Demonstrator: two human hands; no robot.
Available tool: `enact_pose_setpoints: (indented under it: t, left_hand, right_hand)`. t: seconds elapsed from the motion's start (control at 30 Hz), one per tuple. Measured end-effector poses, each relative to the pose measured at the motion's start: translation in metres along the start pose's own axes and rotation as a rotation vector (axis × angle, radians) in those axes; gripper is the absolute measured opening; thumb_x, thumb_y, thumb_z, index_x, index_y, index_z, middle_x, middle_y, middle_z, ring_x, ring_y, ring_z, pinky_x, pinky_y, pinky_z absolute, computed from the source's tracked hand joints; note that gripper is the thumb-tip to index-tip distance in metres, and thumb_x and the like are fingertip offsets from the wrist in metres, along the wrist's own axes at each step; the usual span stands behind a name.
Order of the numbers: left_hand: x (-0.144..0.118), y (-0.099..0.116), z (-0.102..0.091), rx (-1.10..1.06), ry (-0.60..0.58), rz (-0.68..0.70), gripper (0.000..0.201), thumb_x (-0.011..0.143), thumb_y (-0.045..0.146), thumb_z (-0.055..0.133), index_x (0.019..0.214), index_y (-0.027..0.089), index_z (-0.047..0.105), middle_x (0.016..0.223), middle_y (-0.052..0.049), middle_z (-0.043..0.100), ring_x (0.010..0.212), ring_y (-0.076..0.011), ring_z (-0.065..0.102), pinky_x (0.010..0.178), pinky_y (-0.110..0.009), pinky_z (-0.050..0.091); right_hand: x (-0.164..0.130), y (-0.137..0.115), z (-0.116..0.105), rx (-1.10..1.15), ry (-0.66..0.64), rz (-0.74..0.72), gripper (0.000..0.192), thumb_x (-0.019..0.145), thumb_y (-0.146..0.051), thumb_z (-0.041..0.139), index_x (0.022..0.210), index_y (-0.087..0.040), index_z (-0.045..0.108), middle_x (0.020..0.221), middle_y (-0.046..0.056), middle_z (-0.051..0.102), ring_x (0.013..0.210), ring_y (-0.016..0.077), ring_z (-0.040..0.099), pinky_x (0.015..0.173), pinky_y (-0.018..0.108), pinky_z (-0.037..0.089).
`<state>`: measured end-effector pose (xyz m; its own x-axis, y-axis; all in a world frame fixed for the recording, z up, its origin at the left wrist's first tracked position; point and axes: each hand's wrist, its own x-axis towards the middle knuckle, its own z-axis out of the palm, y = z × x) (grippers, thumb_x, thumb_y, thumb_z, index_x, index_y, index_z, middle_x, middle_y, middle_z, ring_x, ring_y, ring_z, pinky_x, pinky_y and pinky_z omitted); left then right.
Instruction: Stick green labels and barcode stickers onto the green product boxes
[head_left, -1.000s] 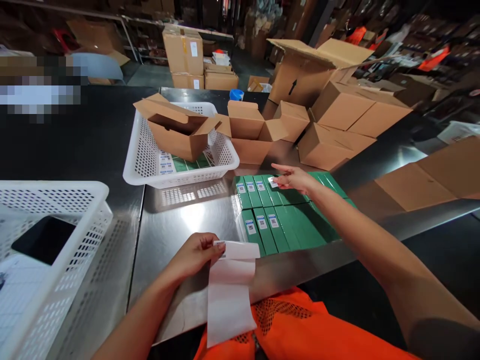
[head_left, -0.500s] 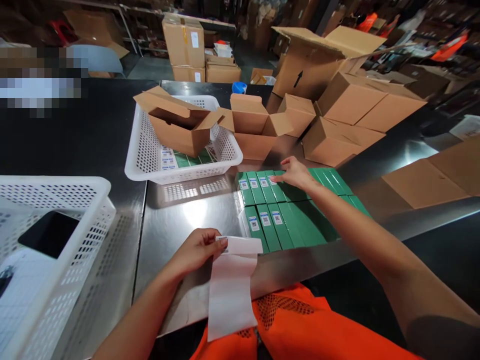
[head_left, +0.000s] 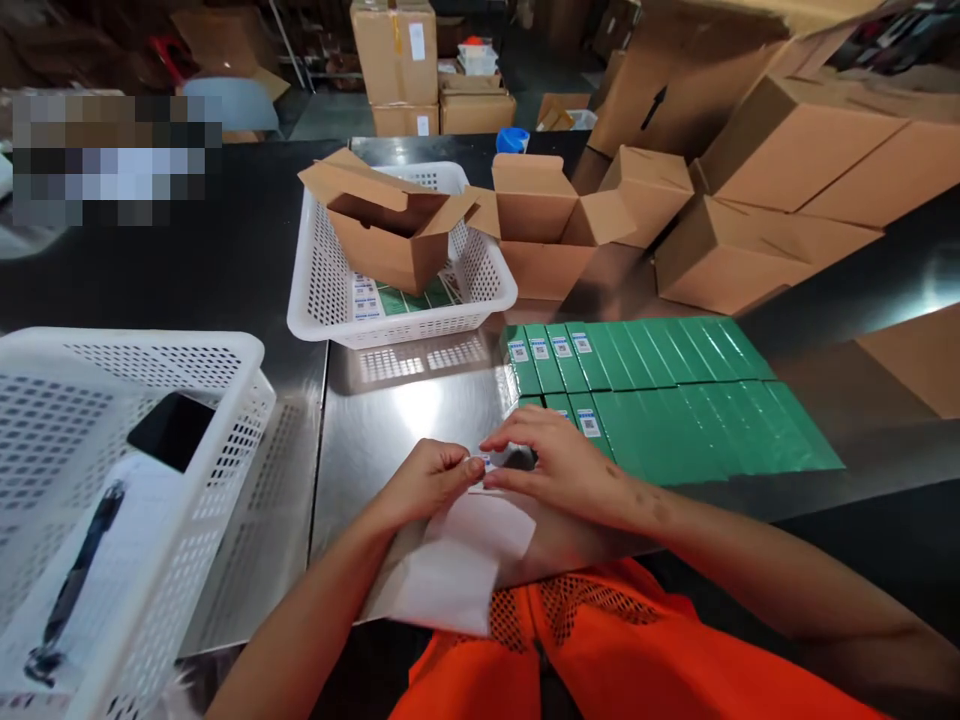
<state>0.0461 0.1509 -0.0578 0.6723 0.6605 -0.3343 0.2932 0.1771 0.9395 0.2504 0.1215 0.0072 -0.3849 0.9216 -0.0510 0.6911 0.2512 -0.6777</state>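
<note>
On your far left, a white basket [head_left: 225, 380] sits on the desk [head_left: 390, 420] with a dark phone [head_left: 171, 430] and a pen [head_left: 71, 585] inside, no writing legible there. Moving in, your left hand [head_left: 427, 480] is pinched tight, thumb and forefinger closed on the top edge of the white label strip [head_left: 457, 560], which drapes off the desk edge over your orange vest [head_left: 600, 650]. Right beside it, your right hand [head_left: 559, 465] has come back from the far row of green boxes [head_left: 675, 400], where it was pressing half a second ago; now its fingers curl down and meet your left hand at a small sticker [head_left: 486, 463] on the strip's top edge, fingertips nipping at it. The print on that sticker is too small to read. Behind your hands, a second white basket [head_left: 330, 300] holds an open cardboard box [head_left: 390, 225] and more labelled green boxes. To the right, the green boxes lie in two rows, touching side by side; the leftmost few carry white stickers with blue print and a square code, not legible. Further right, plain cardboard cartons [head_left: 750, 250] are stacked, one showing a black arrow.
</note>
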Motion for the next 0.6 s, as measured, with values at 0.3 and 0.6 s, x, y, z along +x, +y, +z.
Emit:
enact_pose_setpoints:
  t: [0.3,0.6]
  left_hand:
    - [0.0,0.002,0.001,0.251,0.13,0.143,0.054,0.073,0.063,0.057,0.048,0.02,0.036,0.05,0.005,0.026,0.052,-0.0099,0.026,0.049,-0.025,0.016]
    - [-0.001,0.006,0.0,0.301,0.117,0.109,0.039,0.068,0.049,0.06,0.048,0.02,0.043,0.045,0.005,0.032,0.048,-0.0105,0.032,0.048,-0.023,0.021]
  right_hand:
    - [-0.004,0.01,0.013,0.436,0.134,0.176,0.012,0.081,-0.037,0.071,0.079,-0.025,0.07,0.082,0.002,0.07,0.078,0.0187,0.064,0.065,0.031,0.047]
    - [-0.035,0.069,-0.075,0.57,0.719,0.384,0.046,0.068,-0.06,0.08,0.083,-0.027,0.052,0.075,-0.002,0.061,0.07,0.0162,0.06,0.07,0.032,0.051]
